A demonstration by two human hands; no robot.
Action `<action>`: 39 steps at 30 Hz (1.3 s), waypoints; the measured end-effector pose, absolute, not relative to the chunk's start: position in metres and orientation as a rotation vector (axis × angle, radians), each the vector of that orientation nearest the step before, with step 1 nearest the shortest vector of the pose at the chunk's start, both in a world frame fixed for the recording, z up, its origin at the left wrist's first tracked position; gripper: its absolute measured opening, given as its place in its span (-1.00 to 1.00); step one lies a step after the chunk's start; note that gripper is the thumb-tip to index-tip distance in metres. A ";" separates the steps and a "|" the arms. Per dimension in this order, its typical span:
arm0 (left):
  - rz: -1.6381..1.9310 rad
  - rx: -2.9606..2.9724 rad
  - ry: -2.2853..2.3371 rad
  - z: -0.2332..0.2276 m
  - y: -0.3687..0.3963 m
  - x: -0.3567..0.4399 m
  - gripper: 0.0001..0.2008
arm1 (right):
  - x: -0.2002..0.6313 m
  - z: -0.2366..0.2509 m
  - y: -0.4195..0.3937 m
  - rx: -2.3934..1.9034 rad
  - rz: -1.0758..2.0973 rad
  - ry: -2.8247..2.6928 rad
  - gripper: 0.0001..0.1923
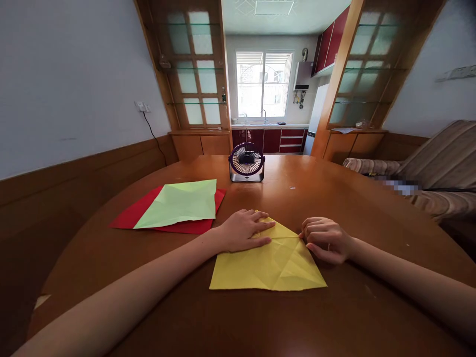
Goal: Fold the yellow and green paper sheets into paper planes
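1. Fingers [260, 218] of the left hand [243, 230] lie flat and spread on the far left part of the yellow paper [271, 260], pressing down rather than gripping; this looks meant to pin the sheet so it does not slide.
2. Fingers [310, 229] of the right hand [327, 239] are curled under, tips touching the paper's right edge near a crease. Whether they pinch the edge or only press on it cannot be told.
3. Yellow paper lies flat on the near middle of the wooden table [334, 193], folded with a point towards the far side and a wide near edge; crease lines cross it. Both hands sit at its far end, just either side of the centre crease, probably to sharpen the fold.
4. Green paper [180, 203] rests on top of a red paper [137, 215] to the left, well apart from the hands, likely set aside as spares.
5. Small desk fan [246, 162] stands upright at the far middle of the table, facing the person.
6. Beyond the table, a kitchen window [263, 84] and a striped sofa [439, 163] on the right.
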State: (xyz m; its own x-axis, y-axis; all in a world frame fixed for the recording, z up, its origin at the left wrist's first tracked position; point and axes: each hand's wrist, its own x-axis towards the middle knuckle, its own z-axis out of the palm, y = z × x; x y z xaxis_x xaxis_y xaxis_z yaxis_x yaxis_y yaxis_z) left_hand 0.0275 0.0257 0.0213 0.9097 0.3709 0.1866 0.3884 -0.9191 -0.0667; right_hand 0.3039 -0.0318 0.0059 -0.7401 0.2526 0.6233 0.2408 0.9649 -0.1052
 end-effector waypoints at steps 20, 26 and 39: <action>-0.215 -2.899 -0.970 0.013 0.028 0.027 -0.30 | 0.301 0.019 -0.017 -0.758 0.101 -2.329 -0.78; -0.207 -2.832 -1.126 0.010 0.044 0.017 -0.27 | 0.293 0.020 0.010 -0.747 0.097 -2.352 -0.74; -0.299 -2.840 -1.221 0.005 0.033 0.044 -0.17 | 0.286 -0.001 0.030 -0.838 -0.112 -2.450 -0.74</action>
State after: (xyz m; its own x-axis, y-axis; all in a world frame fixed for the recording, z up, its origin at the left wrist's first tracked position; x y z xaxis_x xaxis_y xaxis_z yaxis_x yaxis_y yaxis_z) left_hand 0.0437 0.0331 0.0053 0.6724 0.7152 0.1905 0.7222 -0.6904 0.0427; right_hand 0.2858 0.0298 -0.0014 -0.6590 0.5439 0.5196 0.5890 0.8027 -0.0932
